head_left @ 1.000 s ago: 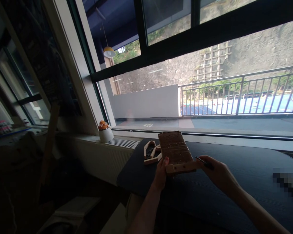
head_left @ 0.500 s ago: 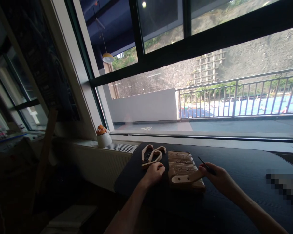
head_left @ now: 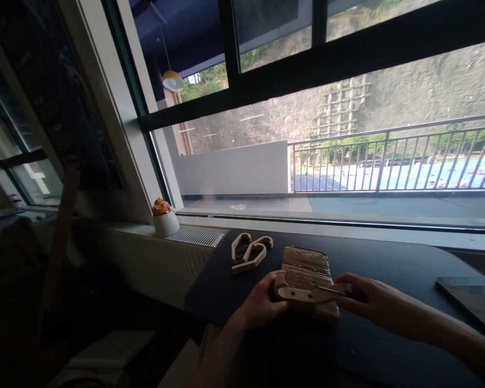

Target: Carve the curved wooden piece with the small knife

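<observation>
While the block (head_left: pixel 305 262) lay flat on the table (head_left: pixel 372 261), I had the bracket (head_left: pixel 302 295) across its near part, two holes (head_left: pixel 293 293) in view. I grasped the bracket's left end with the left hand (head_left: pixel 261 304). I held the tool (head_left: pixel 332 291) in the closed right hand (head_left: pixel 366 293), its thin shaft over the bracket and its tip just beside the right hole. Whether the right hand also touched the bracket, I could not tell. Beyond the left hand, more wooden pieces (head_left: pixel 246 265) lay on the table, apart from the block. Farther left, a jar (head_left: pixel 166 224) stood on the radiator (head_left: pixel 204 237).
</observation>
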{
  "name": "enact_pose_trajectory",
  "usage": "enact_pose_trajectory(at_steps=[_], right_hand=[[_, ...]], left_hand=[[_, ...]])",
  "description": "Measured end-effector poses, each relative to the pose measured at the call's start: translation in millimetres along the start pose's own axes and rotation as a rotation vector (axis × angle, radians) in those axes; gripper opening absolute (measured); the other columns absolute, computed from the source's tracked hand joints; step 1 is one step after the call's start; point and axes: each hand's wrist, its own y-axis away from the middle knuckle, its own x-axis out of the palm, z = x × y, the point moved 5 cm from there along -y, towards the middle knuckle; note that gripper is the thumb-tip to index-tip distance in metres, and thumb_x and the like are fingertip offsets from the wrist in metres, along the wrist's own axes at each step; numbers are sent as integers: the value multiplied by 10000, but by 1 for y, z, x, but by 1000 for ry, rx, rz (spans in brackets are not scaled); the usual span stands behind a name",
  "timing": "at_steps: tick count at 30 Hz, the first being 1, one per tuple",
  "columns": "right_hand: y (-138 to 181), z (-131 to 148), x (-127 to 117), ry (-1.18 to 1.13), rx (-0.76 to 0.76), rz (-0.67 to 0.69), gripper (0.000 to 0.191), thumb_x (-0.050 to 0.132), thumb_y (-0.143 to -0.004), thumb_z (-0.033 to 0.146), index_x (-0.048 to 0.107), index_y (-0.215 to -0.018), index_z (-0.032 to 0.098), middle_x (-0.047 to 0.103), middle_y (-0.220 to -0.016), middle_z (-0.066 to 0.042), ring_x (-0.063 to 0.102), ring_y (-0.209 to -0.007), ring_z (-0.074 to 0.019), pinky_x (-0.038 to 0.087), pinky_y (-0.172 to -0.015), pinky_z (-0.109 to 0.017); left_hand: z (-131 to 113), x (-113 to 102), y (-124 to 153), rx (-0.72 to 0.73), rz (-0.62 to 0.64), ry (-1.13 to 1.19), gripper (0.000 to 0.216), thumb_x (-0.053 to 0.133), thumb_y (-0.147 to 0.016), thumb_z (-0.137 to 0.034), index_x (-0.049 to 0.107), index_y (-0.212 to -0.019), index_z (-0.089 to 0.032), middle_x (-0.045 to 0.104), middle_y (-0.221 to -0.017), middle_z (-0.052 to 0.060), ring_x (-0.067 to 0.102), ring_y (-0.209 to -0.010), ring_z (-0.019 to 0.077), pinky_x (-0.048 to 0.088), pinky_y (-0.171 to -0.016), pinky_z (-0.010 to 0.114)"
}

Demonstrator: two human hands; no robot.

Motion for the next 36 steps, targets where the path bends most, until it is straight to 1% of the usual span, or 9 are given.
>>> enact_pose_trajectory(at_steps=[4,10,15,17,19,22,26,30,36], right_hand=[[9,23,-13,151,-16,82,384,450,-824,545,609,-1044,274,661,-818,-10,581,-688,-181,384,-578,-264],[14,34,-4,254,-96,90,279,510,-790,457,644,-900,239,670,-822,-30,593,-702,-202,384,-584,-274],[10,37,-27,291,-66,29,361,471,-822,494,566,-1088,270,672,-831,-26,602,-698,-204,397,-600,-285],[2,51,-39,326,-111,20,306,380,-872,446,583,-995,253,657,-800,-28,590,-664,-186,394,-588,-280],[-8,71,-44,390,-220,41,258,390,-860,365,608,-867,228,647,-828,-45,590,-705,-187,401,-617,-279],[-22,95,-40,450,-277,94,209,460,-787,243,640,-891,224,659,-855,-56,602,-755,-196,402,-633,-269],[-33,114,-34,533,-275,123,209,489,-728,179,674,-820,216,674,-768,-40,593,-673,-176,379,-582,-255],[-34,125,-32,578,-302,183,230,494,-695,135,702,-757,209,680,-733,-32,588,-646,-164,370,-570,-246],[-34,130,-27,606,-297,185,266,491,-699,117,725,-795,199,699,-815,-55,622,-743,-198,400,-622,-259]], left_hand=[[4,0,-1,-37,53,160,627,655,-644,-55,504,-1238,-191,620,-1092,41,597,-986,195,460,-878,301],[4,3,4,16,41,249,550,673,-663,-73,517,-1173,-201,625,-1092,42,596,-1007,198,461,-882,304],[9,2,6,-26,54,226,542,718,-658,-137,519,-1159,-206,615,-1100,57,595,-1006,214,467,-874,326],[10,2,4,-45,69,215,546,732,-653,-163,532,-1159,-205,599,-1134,70,583,-1025,224,462,-881,335],[9,2,2,-18,50,172,474,737,-641,-159,586,-1089,-194,562,-1184,79,558,-1063,233,444,-905,331],[7,4,2,47,-3,115,352,733,-632,-142,644,-970,-180,504,-1236,81,508,-1125,238,409,-945,312],[7,9,6,85,-61,117,323,717,-654,-151,639,-965,-189,506,-1231,72,493,-1138,231,392,-963,303],[7,11,8,100,-76,117,285,703,-668,-151,635,-942,-193,507,-1242,63,487,-1148,224,376,-980,295],[7,11,8,106,-88,107,282,702,-662,-147,641,-934,-189,519,-1238,67,496,-1141,222,377,-979,293]])
